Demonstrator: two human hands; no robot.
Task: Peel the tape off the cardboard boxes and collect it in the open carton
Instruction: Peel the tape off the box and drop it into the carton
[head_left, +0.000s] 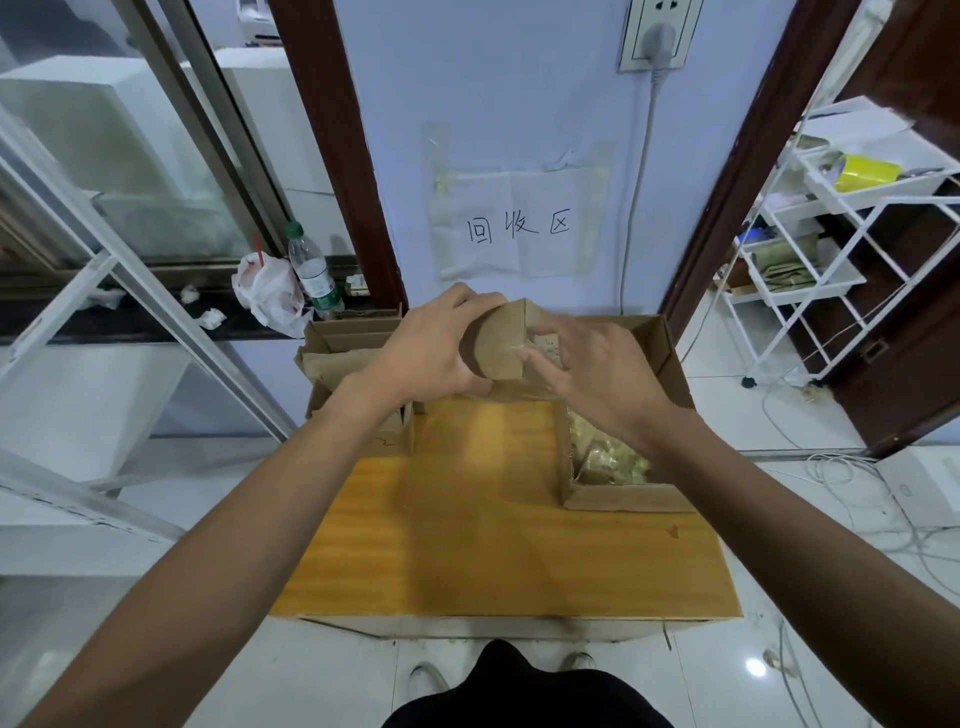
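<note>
Of the wooden table, the open carton takes the 2 o'clock corner and already holds crumpled tape scraps. A stack of cardboard boxes stands at 10 o'clock. At 12 o'clock, held above the top, is 1 small cardboard box, probably light, stiff at its folds and crushable if squeezed. The left hand curls round its left side. The right hand lies on the clear tape on its right face; whether it pinches a loose end cannot be told. The film looks thin, sticky and tear-prone, so a lifted corner is the best place to take hold. The wall sign reads 回收区.
</note>
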